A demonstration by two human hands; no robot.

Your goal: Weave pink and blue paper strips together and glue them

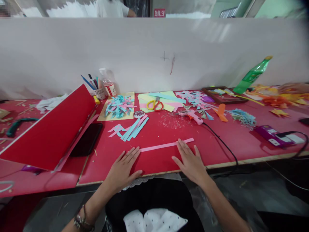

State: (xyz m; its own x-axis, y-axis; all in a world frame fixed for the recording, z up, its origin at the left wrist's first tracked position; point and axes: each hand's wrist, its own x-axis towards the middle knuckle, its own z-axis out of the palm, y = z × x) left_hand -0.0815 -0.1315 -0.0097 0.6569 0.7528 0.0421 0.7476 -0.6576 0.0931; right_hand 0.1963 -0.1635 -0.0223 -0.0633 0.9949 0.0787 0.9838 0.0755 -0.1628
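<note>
A pink paper strip lies flat across the red tabletop, tilted slightly up to the right. At its left end rests my left hand, palm down with fingers stretched out. My right hand presses flat near the strip's right end, fingers spread, and a short tip of paper sticks out past it. Just beyond lie blue and pink paper strips, with a folded pink-and-blue woven piece at their left. Scissors with yellow and red handles sit on coloured paper sheets farther back.
A pink glue gun lies right of centre, its black cord running over the table edge. At left a red folder stands propped beside a black phone. A green bottle leans at back right, near another person's hand.
</note>
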